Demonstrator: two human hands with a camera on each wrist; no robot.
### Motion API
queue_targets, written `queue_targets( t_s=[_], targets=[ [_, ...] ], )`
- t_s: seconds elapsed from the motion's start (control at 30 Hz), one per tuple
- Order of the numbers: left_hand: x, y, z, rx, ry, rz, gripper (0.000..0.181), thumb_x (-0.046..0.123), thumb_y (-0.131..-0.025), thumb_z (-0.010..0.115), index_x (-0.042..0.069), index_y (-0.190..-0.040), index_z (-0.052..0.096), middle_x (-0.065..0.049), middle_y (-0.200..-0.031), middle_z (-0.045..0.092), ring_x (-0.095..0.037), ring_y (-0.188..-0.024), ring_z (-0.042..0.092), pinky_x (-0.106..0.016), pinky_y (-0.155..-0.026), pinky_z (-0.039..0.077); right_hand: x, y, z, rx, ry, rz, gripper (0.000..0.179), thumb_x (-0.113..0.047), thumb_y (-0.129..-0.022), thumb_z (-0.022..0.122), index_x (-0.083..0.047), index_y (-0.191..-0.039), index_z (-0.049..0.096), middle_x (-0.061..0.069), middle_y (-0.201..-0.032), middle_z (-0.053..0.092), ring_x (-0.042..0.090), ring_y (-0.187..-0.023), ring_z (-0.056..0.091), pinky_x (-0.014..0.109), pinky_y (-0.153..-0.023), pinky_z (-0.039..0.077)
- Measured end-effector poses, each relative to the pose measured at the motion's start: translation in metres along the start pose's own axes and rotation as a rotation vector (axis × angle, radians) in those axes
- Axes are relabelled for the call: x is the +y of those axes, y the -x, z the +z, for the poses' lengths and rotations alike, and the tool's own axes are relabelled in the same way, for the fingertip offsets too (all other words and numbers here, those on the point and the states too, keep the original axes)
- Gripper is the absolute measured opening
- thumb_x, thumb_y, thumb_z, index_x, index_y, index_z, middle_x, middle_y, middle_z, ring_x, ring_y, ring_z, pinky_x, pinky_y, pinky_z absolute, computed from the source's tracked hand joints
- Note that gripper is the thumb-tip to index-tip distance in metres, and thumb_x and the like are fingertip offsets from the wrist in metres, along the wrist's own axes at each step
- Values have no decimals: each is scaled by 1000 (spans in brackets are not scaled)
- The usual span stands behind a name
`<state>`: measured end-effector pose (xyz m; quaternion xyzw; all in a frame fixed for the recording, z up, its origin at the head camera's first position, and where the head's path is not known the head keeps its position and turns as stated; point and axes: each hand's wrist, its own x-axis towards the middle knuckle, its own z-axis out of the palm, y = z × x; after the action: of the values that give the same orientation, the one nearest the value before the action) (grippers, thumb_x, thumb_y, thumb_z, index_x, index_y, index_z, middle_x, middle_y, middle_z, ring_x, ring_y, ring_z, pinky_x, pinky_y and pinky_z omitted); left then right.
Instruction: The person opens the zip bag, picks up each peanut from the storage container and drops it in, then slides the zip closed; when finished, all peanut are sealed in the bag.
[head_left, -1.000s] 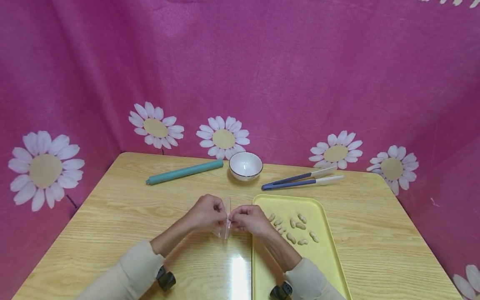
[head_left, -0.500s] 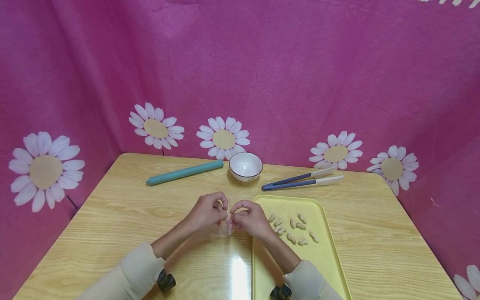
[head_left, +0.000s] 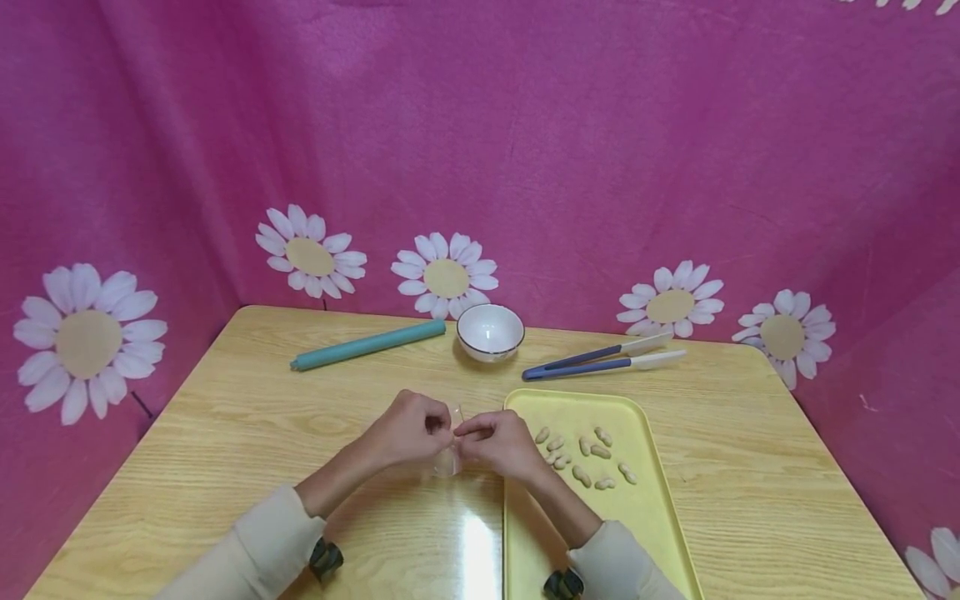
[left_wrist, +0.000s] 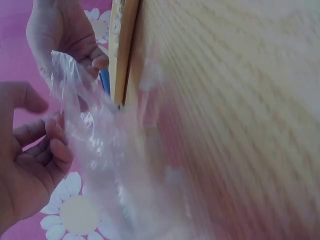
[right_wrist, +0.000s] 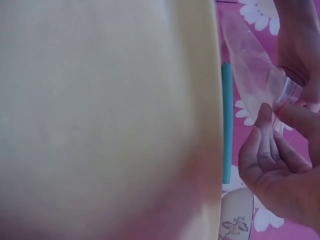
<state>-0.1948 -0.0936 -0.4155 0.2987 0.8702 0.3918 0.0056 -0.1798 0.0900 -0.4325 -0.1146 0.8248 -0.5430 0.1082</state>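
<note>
Booth-like spot: flowered cloth walls (head_left: 495, 142), wooden table (head_left: 765, 475).

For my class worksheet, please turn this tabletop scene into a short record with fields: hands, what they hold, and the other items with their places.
Left hand: holds the bag
Right hand: pinches the bag near its red line
Bag: clear plastic, between the hands
Tray: yellow, on the person's right
Peanuts: several, unshelled, on the tray
Bowl: white, dark-rimmed, toward the table's far edge
Rod: teal, left of the bowl
Tongs: blue and pale, arms apart, beyond the tray
</note>
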Motion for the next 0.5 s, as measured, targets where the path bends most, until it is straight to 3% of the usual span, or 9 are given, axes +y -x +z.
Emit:
queue_targets(
  t_s=[0.17,0.27,0.4,0.5],
  targets=[
    [-1,2,-6,-44,-30,38,20,19,-74,70,14,-62,54,9,-56,42,-1,-54,39,-16,-51,31,0,1,-4,-18,8,11,23,-7,-77,69,4,-97,71,16,-81,72,5,-67,62,20,-60,48],
    [0,3,-9,-70,-48,27,30,29,-74,75,11,-66,52,3,-61,45,-4,-58,39,-17,-53,30,1,1,-5,-35,11,21,27,-8,-76,72,5,-99,70,15,-80,71,5,-66,60,20,-60,47],
    [2,6,-9,-118,-101,1,47,44,-69,81,11,-75,49,-2,-78,47,-8,-69,40,-19,-57,32,1,1,-7,-39,15,30,30,-6,-74,74,6,-101,69,13,-79,70,5,-66,59,19,-59,46],
    [0,9,-6,-141,-142,5,55,48,-64,84,15,-82,43,3,-90,43,-9,-79,42,-21,-62,37,2,1,-8,-40,9,36,32,-6,-74,75,7,-103,69,13,-79,70,5,-65,60,18,-58,45]
  ],
)
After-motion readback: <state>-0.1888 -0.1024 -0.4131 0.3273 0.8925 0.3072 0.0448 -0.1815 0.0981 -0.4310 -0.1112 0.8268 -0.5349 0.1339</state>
